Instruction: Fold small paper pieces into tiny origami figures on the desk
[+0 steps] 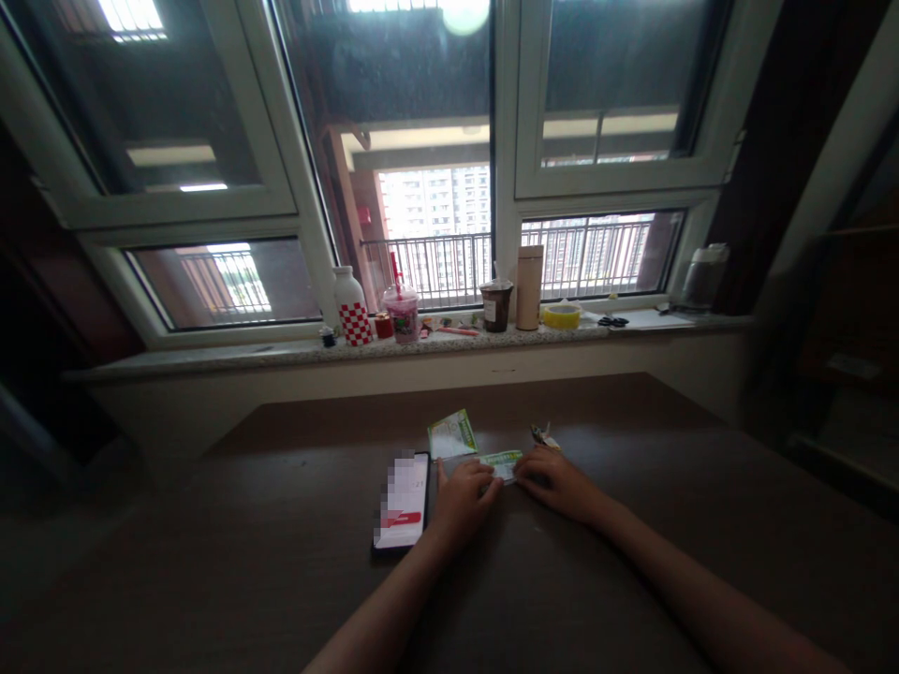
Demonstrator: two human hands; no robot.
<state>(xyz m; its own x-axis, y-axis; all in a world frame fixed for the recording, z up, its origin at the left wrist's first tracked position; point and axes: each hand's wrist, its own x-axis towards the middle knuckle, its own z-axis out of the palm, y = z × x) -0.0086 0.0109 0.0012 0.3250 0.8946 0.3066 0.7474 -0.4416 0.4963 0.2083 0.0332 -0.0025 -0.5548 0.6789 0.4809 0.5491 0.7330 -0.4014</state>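
Observation:
On the brown table, a small green-and-white printed packet (504, 461) lies flat between my two hands. My left hand (464, 496) has its fingers bent over the packet's left part, with the thumb side low. The fingers of my right hand (557, 481) are closed at its right edge. Just beyond them sits a second green-and-white printed piece (453, 434), tilted on the tabletop. A small crumpled scrap (542, 436) is behind my right hand. Beside my left hand lies a phone (405, 505) with its screen lit and partly blurred out.
A granite windowsill (435, 348) behind the table (295, 440) carries a checkered bottle (352, 309), a pink drink cup (403, 314), a dark drink cup (496, 305), a tan flask (529, 288), a yellow tape roll (562, 315) and black scissors (613, 322).

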